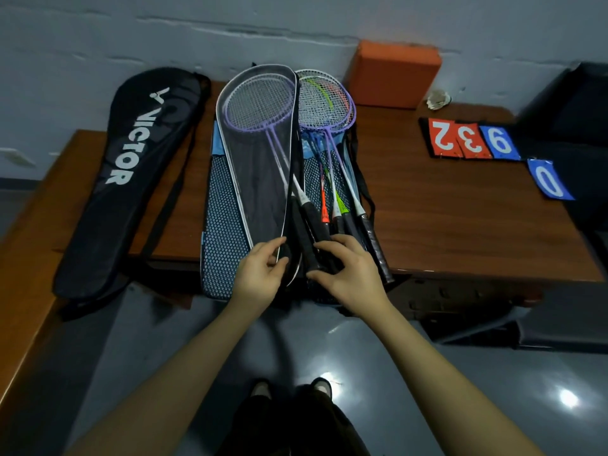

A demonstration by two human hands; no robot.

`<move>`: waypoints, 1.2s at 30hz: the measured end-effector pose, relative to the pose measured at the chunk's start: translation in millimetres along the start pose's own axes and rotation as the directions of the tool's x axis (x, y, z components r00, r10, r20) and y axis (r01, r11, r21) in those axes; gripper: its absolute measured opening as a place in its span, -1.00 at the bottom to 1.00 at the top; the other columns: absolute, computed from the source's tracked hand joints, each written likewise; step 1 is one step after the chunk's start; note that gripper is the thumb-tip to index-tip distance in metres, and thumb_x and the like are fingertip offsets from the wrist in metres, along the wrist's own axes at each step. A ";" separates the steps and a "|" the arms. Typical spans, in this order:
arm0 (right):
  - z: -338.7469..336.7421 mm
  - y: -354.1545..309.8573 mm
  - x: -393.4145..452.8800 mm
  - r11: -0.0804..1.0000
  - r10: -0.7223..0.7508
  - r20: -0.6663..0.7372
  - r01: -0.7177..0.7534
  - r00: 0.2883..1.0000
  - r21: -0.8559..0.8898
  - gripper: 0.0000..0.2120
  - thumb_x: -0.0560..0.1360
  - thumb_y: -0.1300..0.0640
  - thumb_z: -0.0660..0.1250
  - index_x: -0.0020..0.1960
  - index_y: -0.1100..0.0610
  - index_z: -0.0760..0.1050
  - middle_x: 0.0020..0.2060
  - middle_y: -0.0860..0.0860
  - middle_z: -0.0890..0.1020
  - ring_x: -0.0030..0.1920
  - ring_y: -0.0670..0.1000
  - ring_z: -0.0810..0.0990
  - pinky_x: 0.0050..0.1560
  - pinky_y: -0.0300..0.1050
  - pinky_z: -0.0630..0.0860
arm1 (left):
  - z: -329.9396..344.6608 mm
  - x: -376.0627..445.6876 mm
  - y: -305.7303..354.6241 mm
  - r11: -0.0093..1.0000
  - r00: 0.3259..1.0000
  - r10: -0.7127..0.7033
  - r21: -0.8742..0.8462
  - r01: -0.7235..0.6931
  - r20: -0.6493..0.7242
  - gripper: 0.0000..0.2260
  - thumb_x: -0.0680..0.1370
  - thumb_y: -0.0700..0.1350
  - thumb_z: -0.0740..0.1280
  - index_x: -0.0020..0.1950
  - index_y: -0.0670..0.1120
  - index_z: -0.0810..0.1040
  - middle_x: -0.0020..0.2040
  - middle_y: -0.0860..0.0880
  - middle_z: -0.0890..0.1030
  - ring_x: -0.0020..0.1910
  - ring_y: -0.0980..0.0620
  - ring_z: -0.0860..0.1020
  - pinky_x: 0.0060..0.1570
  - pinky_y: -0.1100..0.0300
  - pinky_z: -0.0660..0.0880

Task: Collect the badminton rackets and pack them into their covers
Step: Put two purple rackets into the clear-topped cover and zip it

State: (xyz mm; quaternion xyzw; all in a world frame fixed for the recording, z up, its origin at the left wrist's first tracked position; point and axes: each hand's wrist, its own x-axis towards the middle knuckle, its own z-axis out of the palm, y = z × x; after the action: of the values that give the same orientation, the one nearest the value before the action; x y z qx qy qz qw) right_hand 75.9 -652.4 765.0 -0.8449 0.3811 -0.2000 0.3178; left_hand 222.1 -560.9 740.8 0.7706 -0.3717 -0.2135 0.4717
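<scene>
While my left hand [260, 271] pinches the white-trimmed see-through mesh cover [256, 172] holding purple rackets [258, 106], my right hand [345, 274] grips black racket handles [312, 238]. Both lie on a brown wooden table [460, 225] against a grey wall [230, 31]; a black Victor cover [131, 172] sits at nine o'clock, an orange block [393, 75] at one.

The long black fabric racket cover [131, 179] carries white VICTOR lettering. The see-through mesh cover [253, 159] is dark net edged in white piping, showing purple-framed rackets [260, 106] with white strings inside. Beneath lies a blue cover with a dotted honeycomb mesh pattern [220, 232]. The loose rackets [325, 103] have purple and white frames, with lime and orange accents, and black wrapped handles. The wooden counter [460, 218] is reddish brown. The foam block [393, 75] is orange. Score cards [473, 141] read white 2 and 3 on red, 9 and 0 on blue.
</scene>
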 end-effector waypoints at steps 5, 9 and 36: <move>5.6 -7.7 -1.4 0.998 0.026 -0.010 -0.025 1.000 0.064 -0.55 0.25 0.05 0.56 0.11 0.04 0.58 0.14 0.04 0.51 0.16 0.05 0.51 0.18 0.09 0.45 | -6.8 4.2 6.0 0.983 0.995 -0.095 -0.161 0.094 0.002 -0.69 0.48 -0.31 0.33 0.21 -0.12 0.53 -0.28 0.00 0.53 -0.38 0.26 0.49 -0.23 0.41 0.46; 20.1 -20.6 1.3 0.997 0.015 -0.009 -0.014 1.000 0.077 -0.52 0.23 0.01 0.55 0.12 0.03 0.57 0.10 0.03 0.51 0.11 0.06 0.53 0.14 0.11 0.47 | -13.3 6.6 16.9 0.977 0.996 -0.093 -0.194 0.092 0.003 -0.69 0.49 -0.30 0.34 0.21 -0.09 0.52 -0.32 0.01 0.50 -0.46 0.25 0.46 -0.33 0.37 0.44; 16.2 -9.2 20.9 0.905 -0.100 0.310 -0.043 0.946 0.424 -0.25 0.36 0.09 0.50 0.44 -0.11 0.22 0.21 0.01 0.31 0.26 -0.14 0.33 0.35 -0.36 0.18 | -29.0 10.4 33.2 0.899 0.971 -0.219 -0.407 0.162 -0.097 -0.75 0.43 -0.36 0.38 0.03 -0.09 0.59 -0.28 -0.09 0.60 -0.33 0.14 0.54 -0.19 0.33 0.52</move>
State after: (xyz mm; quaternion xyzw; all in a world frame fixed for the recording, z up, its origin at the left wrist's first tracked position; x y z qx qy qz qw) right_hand 103.3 -657.7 761.7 -0.7820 0.2585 -0.1411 0.5494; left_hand 236.0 -561.7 783.9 0.7047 -0.2095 -0.2749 0.6196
